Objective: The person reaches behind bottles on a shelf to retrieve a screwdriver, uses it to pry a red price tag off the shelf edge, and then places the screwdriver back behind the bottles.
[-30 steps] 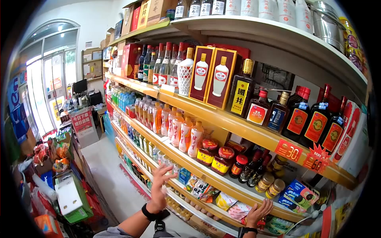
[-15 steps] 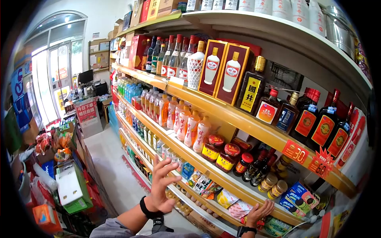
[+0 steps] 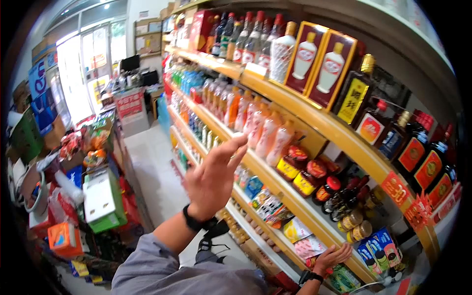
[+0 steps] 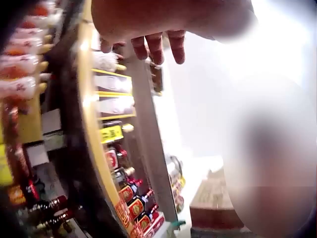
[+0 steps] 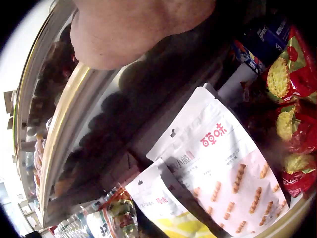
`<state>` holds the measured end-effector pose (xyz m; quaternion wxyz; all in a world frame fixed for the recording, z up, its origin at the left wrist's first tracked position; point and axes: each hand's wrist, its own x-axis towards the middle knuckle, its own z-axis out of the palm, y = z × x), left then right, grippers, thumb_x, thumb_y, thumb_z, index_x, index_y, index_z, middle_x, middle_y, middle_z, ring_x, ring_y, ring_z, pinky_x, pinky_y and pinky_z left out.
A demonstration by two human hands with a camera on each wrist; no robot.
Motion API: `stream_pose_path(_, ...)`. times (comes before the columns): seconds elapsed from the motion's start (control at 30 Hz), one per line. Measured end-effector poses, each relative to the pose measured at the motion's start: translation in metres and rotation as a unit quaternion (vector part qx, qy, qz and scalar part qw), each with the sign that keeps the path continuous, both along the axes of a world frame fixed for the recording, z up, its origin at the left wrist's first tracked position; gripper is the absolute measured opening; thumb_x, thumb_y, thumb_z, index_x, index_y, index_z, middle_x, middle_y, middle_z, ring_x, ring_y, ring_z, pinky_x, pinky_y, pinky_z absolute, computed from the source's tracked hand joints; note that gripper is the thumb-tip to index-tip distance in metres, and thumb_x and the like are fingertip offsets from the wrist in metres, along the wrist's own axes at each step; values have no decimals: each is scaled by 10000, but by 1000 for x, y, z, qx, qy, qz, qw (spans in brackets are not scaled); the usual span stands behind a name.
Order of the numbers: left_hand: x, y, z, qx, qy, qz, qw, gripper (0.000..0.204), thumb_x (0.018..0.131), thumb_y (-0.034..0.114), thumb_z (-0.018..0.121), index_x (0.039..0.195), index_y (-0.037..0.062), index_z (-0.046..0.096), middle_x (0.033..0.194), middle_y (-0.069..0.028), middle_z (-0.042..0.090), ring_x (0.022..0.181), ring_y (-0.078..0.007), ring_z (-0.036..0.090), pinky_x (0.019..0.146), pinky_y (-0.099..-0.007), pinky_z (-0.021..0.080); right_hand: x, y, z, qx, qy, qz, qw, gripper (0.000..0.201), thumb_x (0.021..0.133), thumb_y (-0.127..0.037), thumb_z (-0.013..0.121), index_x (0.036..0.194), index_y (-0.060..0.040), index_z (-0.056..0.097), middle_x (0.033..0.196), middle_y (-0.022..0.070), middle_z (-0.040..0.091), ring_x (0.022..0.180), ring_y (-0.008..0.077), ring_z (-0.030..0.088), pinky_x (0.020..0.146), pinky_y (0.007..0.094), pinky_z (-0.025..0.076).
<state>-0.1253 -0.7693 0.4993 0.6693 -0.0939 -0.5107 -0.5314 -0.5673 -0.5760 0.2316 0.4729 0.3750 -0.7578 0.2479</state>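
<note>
My left hand is raised in front of the shelves with fingers extended, holding nothing. In the head view it overlaps the shelf edge below the orange drink bottles. From the left wrist, the hand shows at the top, fingers apart from the goods. My right hand lies at the front edge of a lower shelf, fingers fairly straight and nothing in its grasp. Beneath it are a white-and-pink snack pouch and a yellow-and-white pouch. The right wrist view shows the pink pouch close below the hand.
Red-lidded jars and dark sauce bottles share the shelf above the pouches. Higher up stand boxed liquor and dark liquor bottles. Stacked goods, including a white-and-green carton, line the aisle's left side. A counter stands at the far end.
The head view has tilted and turned left, so the shelves sit further right. My left hand has risen and its spread fingers have drawn closer together. The right hand stays by the lower shelf edge.
</note>
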Motion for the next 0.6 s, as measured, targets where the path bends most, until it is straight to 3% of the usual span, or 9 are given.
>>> stream_pose_path(0.1,2,-66,-42,273,97,-114,950,585,966,486,391,1375,94,536,1444,-132,559,1391,-260,469,1201,-608,223,-7,-1,-7,0,7,-1,1000,456,1094,-333,433,1434,-31,461,1472,160,485,1413,383,409,1163,587,290)
stream_pose_path(0.17,5,-97,-76,511,162,-101,839,564,980,473,365,1381,105,513,1424,-111,570,1387,-254,467,1190,-611,236,-6,0,-4,-30,24,21,999,445,1088,-322,459,1424,-30,482,1459,154,506,1407,381,422,1162,586,291)
stream_pose_path(0.23,9,-127,-138,563,152,-50,811,572,977,485,344,1350,95,534,1352,-97,587,1312,-230,507,1129,-609,328,2,0,4,-23,22,20,999,451,1097,-346,430,1442,-57,462,1481,150,480,1418,370,408,1159,596,296)
stream_pose_path(0.37,12,-123,-147,581,173,-64,792,569,960,483,385,1344,92,538,1384,-85,566,1315,-248,518,1114,-601,361,-4,-4,-2,-25,32,5,999,447,1101,-356,413,1422,-52,476,1462,151,488,1405,372,420,1153,588,305)
stream_pose_path(0.4,15,-125,-145,575,181,-66,795,560,979,463,378,1406,116,483,1418,-79,566,1386,-239,457,1175,-581,263,-4,-5,-2,-31,31,6,999,447,1102,-362,407,1412,-50,484,1449,155,494,1395,374,428,1150,585,310)
stream_pose_path(0.57,41,-167,-141,557,204,-46,804,575,959,466,374,1390,107,500,1417,-80,568,1368,-227,472,1168,-580,272,-9,-10,-2,-34,56,2,998,469,1106,-401,364,1382,-51,509,1405,176,510,1356,379,457,1141,583,324)
stream_pose_path(0.6,48,-183,-151,554,222,-7,802,590,952,488,377,1384,109,510,1413,-77,570,1370,-228,472,1165,-587,271,-10,-11,-4,-36,64,-5,997,469,1108,-399,354,1381,-50,508,1416,179,505,1358,383,455,1143,580,325)
